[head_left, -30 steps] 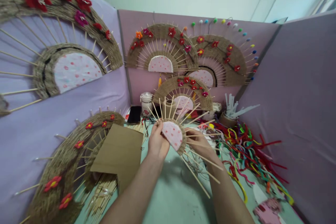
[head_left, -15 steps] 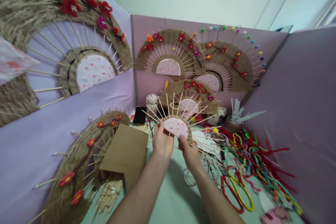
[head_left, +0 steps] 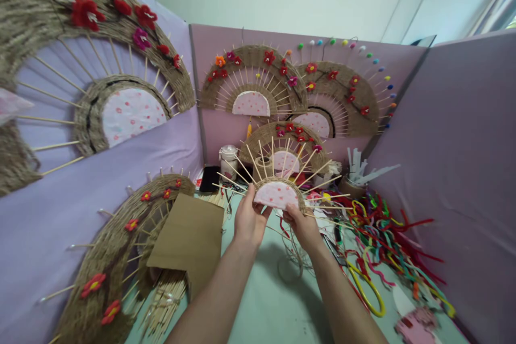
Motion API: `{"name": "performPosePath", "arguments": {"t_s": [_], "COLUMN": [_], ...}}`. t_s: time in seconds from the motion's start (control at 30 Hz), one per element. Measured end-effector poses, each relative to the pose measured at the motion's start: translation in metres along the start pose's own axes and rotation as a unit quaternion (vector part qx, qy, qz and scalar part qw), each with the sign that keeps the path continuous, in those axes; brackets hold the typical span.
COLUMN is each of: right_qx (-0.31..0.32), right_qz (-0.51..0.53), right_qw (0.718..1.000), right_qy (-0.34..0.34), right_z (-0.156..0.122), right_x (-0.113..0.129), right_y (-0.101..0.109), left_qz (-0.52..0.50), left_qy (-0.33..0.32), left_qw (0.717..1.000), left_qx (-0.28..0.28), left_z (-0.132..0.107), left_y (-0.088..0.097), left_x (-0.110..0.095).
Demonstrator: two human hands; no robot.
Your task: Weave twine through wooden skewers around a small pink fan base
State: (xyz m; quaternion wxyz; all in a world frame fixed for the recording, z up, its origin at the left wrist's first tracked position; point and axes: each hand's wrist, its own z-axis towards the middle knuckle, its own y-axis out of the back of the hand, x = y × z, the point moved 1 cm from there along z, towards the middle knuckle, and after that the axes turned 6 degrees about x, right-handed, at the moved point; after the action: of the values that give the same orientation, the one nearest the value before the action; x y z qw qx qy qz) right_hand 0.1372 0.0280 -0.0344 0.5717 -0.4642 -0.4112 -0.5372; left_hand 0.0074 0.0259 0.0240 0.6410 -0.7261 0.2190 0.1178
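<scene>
I hold a small unfinished fan (head_left: pixel 277 194) upright over the table: a pink spotted half-disc edged with woven twine, thin wooden sticks spreading out from it. My left hand (head_left: pixel 249 220) grips its lower left edge. My right hand (head_left: pixel 302 226) grips the lower right edge, fingers under the twine band. A loose strand of twine (head_left: pixel 291 258) trails down from the fan and coils on the pale green table (head_left: pixel 266 306).
Finished twine fans with red flowers (head_left: pixel 253 78) lean on the purple partition walls all around. A brown cardboard piece (head_left: pixel 189 236) and a large fan (head_left: pixel 116 258) lie at left. Coloured pipe cleaners (head_left: pixel 382 236) pile at right, scissors (head_left: pixel 411 328) near the front.
The fan has been turned from tilted on its side to upright with its flat edge down. My right hand has shifted from behind the sticks to the lower right edge.
</scene>
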Motion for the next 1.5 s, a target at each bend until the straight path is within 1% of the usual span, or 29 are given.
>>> {"name": "performPosePath", "arguments": {"t_s": [0.17,0.27,0.33,0.4,0.47,0.53,0.6,0.73,0.9,0.97,1.03,1.13,1.2,1.3,1.4,1.5], "right_qx": [-0.026,-0.032,-0.037,-0.041,-0.043,-0.044,-0.046,-0.061,-0.057,-0.055,-0.053,-0.037,-0.025,-0.008,0.052,0.106], "right_qz": [0.024,0.033,0.036,0.038,0.038,0.036,0.028,-0.002,-0.076,-0.077,-0.05,0.011,0.033,0.02,-0.008,-0.041], "right_qw": [0.999,0.999,0.999,0.998,0.998,0.998,0.999,0.998,0.995,0.994,0.996,0.999,0.999,0.999,0.998,0.993], "right_qy": [-0.007,-0.009,-0.009,-0.008,-0.007,-0.007,-0.005,0.006,0.041,0.046,0.043,0.032,0.027,0.031,0.031,0.017], "right_z": [0.002,0.002,0.001,0.001,0.0,-0.001,-0.002,-0.006,-0.01,-0.01,-0.008,-0.005,-0.004,-0.005,-0.006,-0.004], "right_x": [0.005,0.006,0.007,0.007,0.006,0.004,0.0,-0.002,0.006,0.007,0.005,0.004,0.006,0.014,0.022,0.023], "right_y": [0.008,0.007,0.005,0.002,-0.003,-0.007,-0.012,-0.014,-0.011,-0.01,-0.01,-0.01,-0.009,-0.004,0.002,0.008], "left_qz": [0.009,-0.018,-0.038,-0.038,-0.021,0.0,0.017,0.024,0.023,0.022,0.023,0.022,0.02,0.03,0.068,0.115], "left_qy": [-0.009,0.002,0.011,-0.003,-0.033,-0.059,-0.069,-0.067,-0.064,-0.063,-0.062,-0.063,-0.063,-0.069,-0.075,-0.067], "left_qw": [0.999,0.999,0.998,0.997,0.995,0.994,0.994,0.995,0.995,0.995,0.994,0.994,0.994,0.993,0.99,0.987], "left_qx": [0.033,0.038,0.052,0.073,0.089,0.091,0.082,0.074,0.079,0.08,0.083,0.085,0.086,0.089,0.093,0.089], "left_z": [-0.001,-0.001,-0.001,-0.002,-0.002,-0.002,-0.001,0.001,-0.001,-0.002,-0.003,-0.003,-0.003,-0.003,-0.002,0.0], "left_y": [-0.001,-0.002,-0.004,-0.005,-0.005,-0.004,-0.001,0.002,0.0,-0.002,-0.002,-0.003,-0.003,-0.002,-0.001,0.0], "left_x": [0.006,0.008,0.009,0.009,0.008,0.008,0.008,0.008,0.004,0.003,0.003,0.006,0.007,0.003,-0.008,-0.017]}}
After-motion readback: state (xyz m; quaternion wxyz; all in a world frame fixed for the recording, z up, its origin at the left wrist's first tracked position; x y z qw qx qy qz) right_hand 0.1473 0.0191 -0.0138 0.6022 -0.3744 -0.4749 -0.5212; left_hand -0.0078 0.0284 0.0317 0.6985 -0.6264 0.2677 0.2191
